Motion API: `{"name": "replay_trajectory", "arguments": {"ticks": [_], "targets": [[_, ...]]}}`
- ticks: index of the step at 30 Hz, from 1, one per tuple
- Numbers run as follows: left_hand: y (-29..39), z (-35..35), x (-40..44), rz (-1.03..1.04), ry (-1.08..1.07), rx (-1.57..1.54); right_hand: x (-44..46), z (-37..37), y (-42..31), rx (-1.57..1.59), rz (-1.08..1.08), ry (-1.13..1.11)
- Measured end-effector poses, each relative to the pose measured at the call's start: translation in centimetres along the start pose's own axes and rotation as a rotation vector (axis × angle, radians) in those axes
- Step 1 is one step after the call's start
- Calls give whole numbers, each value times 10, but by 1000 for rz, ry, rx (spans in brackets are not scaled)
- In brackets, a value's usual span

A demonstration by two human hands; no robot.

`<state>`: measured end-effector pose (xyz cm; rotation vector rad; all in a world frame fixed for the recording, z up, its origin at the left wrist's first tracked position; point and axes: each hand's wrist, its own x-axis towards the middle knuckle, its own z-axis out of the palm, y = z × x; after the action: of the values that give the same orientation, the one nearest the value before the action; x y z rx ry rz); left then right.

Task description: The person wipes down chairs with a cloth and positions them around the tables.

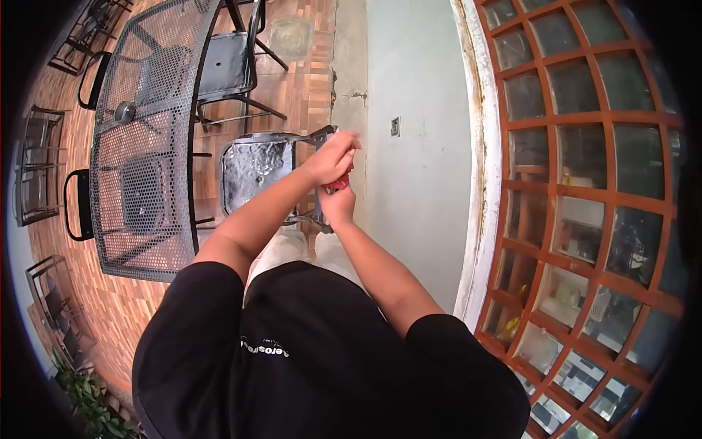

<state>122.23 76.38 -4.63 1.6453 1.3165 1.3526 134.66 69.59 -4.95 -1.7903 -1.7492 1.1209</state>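
Directly above my right hand (pixel 338 205), my left hand (pixel 335 159) is bent with its fingers toward the wall. A small red thing (pixel 338 184), perhaps a cloth, shows between the two hands, and both seem closed on it. Its shape is mostly hidden by my fingers. Just left of my hands stands a dark metal chair with a shiny, wet-looking seat (pixel 256 174). The chair's backrest (pixel 322 137) is partly behind my hands and forearm.
A long black mesh table (pixel 146 139) with a small round dish (pixel 125 112) runs along the left. Another dark chair (pixel 222 64) stands further up beside it. To the right are a pale wall (pixel 420 183) and an orange-framed window (pixel 545 183). A plant (pixel 88 395) is at lower left.
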Motion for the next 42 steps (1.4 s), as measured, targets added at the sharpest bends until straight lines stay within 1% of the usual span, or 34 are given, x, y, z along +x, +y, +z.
{"name": "replay_trajectory", "arguments": {"ticks": [1,3,4,5,7,8,11,12,14,15,17,18,19,20,21,22,23,24,25,26,28,29,30,32,33,35,36,37,38,39,40,42], "targets": [[-6,7,-3,5,1,9,2,0,2,55,-46,-10],[-23,25,-19,-122,388,426,6,0,6,169,-133,-31],[-14,26,-22,-186,579,632,7,1,15,179,-130,-31],[-5,25,-26,-182,575,641,10,2,24,258,-237,-30],[19,17,-29,-581,428,341,18,-1,34,411,-460,-33],[28,14,-27,-772,351,183,22,-5,36,419,-466,-40],[30,0,-28,-799,329,269,37,-30,30,983,-113,-285],[31,-5,-26,-807,310,311,50,-33,34,992,-117,-291],[35,-12,-26,-767,275,360,76,-39,42,492,147,-385],[39,-15,-25,-727,237,399,83,-41,40,500,149,-384],[49,-19,-26,-689,197,443,94,-43,30,569,-56,-296],[56,-20,-29,-608,223,380,98,-46,25,600,-163,-254],[65,-20,-33,-528,252,318,101,-52,17,604,-167,-261],[74,-21,-37,-449,284,257,103,-62,6,638,-219,-248],[83,-18,-40,-455,296,264,102,-71,-4,671,-268,-238],[92,-11,-40,-475,363,47,102,-76,-11,705,-318,-227],[101,-4,-39,-487,428,-172,100,-80,-18,708,-322,-241],[110,-1,-43,-492,489,-392,97,-82,-22,742,-274,-271],[120,-3,-50,-488,499,-386,96,-84,-28,775,-228,-298],[130,-5,-55,-604,450,-515,97,-86,-35,810,-186,-320],[141,-11,-58,-827,330,-775,107,-82,-35,757,-219,-357],[136,-11,-61,-822,327,-772,108,-81,-34,698,-235,-390],[122,-7,-68,-838,289,-646,109,-82,-31,637,-248,-423],[108,-6,-70,-854,216,-387,110,-82,-34,684,-248,-452],[108,-5,-72,-852,217,-383,107,-83,-36,727,-239,-484],[127,2,-68,-654,329,-350,98,-92,-47,774,-233,-518],[133,5,-68,-555,383,-334,93,-98,-51,801,-204,-608],[136,5,-68,-554,382,-329,86,-106,-60,828,-174,-698],[137,4,-67,-481,458,-314,82,-114,-70,855,-147,-788],[139,4,-66,-409,530,-300,79,-121,-79,862,-150,-785],[140,3,-63,-334,600,-287,78,-128,-88,866,-207,-804],[142,4,-57,-349,618,-302,78,-138,-99,869,-320,-840]]}}
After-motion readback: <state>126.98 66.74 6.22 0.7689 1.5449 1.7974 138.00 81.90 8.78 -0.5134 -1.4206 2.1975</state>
